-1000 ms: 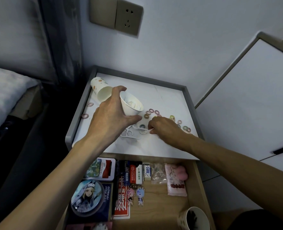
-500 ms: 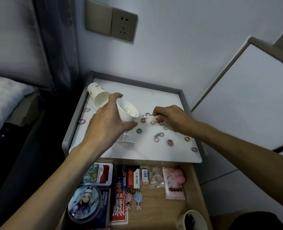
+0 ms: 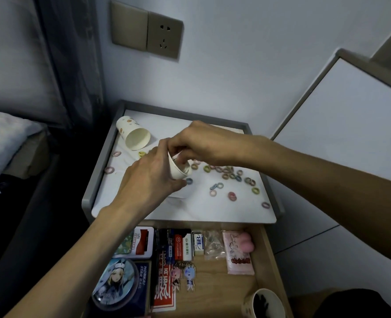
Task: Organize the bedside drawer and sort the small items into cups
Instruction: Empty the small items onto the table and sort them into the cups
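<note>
My left hand [image 3: 148, 180] grips a small white paper cup [image 3: 178, 172], tilted, just above the white top of the nightstand [image 3: 190, 210]. My right hand [image 3: 201, 143] reaches over from the right with its bunched fingertips dipped into the cup's mouth; what they hold is hidden. Several small coloured hair ties [image 3: 232, 175] lie scattered on the top to the right of the cup, and a few more hair ties [image 3: 109, 169] lie at the left. A second paper cup [image 3: 133, 136], dotted, lies on its side at the back left.
The wooden drawer [image 3: 270, 260] stands open below, holding card boxes, a round badge [image 3: 113, 281], two keychain figures [image 3: 183, 275], an eraser, a pink pouch [image 3: 238, 253] and a cup [image 3: 264, 304] with dark contents. A bed is at the left, a white cabinet at the right.
My right hand went from the white clips to the hair ties, then came left to the cup's mouth. My left hand kept hold of the cup.
</note>
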